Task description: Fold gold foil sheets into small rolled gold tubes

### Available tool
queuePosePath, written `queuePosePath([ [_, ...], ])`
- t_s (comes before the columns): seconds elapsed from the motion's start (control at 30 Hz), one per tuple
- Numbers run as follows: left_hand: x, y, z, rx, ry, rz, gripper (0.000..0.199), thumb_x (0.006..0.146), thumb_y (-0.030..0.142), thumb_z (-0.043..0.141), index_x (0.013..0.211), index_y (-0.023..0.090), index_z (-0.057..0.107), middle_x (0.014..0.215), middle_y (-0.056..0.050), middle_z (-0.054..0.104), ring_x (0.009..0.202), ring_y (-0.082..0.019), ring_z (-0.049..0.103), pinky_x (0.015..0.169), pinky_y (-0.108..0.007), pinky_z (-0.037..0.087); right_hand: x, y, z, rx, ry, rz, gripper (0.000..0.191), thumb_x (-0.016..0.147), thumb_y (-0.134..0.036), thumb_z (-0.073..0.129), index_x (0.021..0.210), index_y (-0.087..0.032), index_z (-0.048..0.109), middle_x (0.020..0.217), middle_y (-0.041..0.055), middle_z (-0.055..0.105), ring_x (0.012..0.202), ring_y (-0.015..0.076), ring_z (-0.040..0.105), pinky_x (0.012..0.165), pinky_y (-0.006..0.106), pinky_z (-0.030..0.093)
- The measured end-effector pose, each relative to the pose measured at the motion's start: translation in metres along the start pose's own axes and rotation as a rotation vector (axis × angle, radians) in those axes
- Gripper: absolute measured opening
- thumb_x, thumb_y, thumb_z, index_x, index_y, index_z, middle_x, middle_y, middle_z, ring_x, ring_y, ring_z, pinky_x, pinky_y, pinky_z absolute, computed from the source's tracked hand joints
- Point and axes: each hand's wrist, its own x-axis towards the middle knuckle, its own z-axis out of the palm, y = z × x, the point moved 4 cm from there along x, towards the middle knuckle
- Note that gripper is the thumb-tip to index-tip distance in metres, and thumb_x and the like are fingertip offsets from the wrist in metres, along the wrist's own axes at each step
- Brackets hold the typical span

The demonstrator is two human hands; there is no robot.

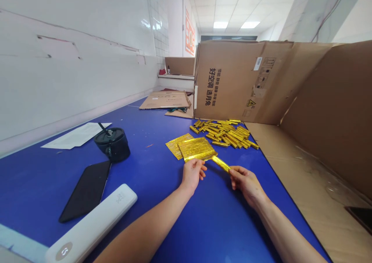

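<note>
My right hand point(245, 182) pinches the near end of a slim gold foil paper roll point(221, 164) between thumb and fingers. The roll's far end meets the right corner of a stack of gold foil paper point(197, 148). At the near edge of that stack is my left hand point(194, 174), its fingers curled and closed on the edge; its grip is partly hidden. Under the stack, toward the left, another gold sheet point(176, 146) pokes out flat on the blue table point(151, 173). Beyond both hands lies a loose heap of gold rolls point(228, 134).
To the left are a dark lidded mug point(112, 144) with a straw, a black phone point(85, 189), a long white device point(95, 224) and white paper point(76, 135). A large cardboard box point(232, 84) walls off the back and right. Flat cardboard point(165, 99) lies behind.
</note>
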Motion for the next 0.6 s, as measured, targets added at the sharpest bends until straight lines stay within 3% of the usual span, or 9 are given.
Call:
queuePosePath([
  [0.17,0.0,-0.006,0.006,0.101,-0.065,0.02,0.019,0.072,0.028,0.046,0.068,0.012,0.054,0.054,0.0,0.054,0.035,-0.006,0.045,0.032,-0.015,0.03,0.019,0.002,-0.007,-0.019,0.032,0.068,0.018,0.062,-0.027,0.065,0.069,-0.015,0.055,0.049,-0.0025,0.053,0.035,0.0075,0.046,0.035,0.02,0.037],
  [0.3,0.0,-0.007,0.008,0.164,-0.091,0.043,0.016,0.072,0.023,0.044,0.068,0.013,0.055,0.054,0.001,0.055,0.036,-0.005,0.045,0.035,-0.015,0.032,0.051,-0.015,-0.006,-0.104,0.035,0.035,0.014,0.062,-0.023,0.064,0.066,-0.014,0.055,0.047,0.0004,0.055,0.035,0.0106,0.048,0.034,0.022,0.039],
  [0.47,0.001,-0.007,0.008,0.224,-0.1,0.058,0.016,0.073,0.022,0.043,0.069,0.013,0.055,0.054,0.001,0.055,0.036,-0.005,0.045,0.037,-0.015,0.033,0.09,-0.044,0.005,-0.265,0.041,-0.175,0.026,0.069,-0.031,0.057,0.092,-0.018,0.055,0.09,0.0065,0.064,0.067,0.0166,0.062,0.058,0.03,0.049],
  [0.6,-0.001,-0.007,0.009,0.268,-0.107,0.083,0.017,0.074,0.023,0.042,0.068,0.014,0.055,0.054,0.001,0.055,0.037,-0.006,0.045,0.038,-0.017,0.033,0.095,-0.036,0.03,-0.594,-0.042,-0.317,0.027,0.065,-0.026,0.059,0.091,-0.017,0.061,0.105,0.0085,0.06,0.094,0.0235,0.056,0.079,0.036,0.042],
])
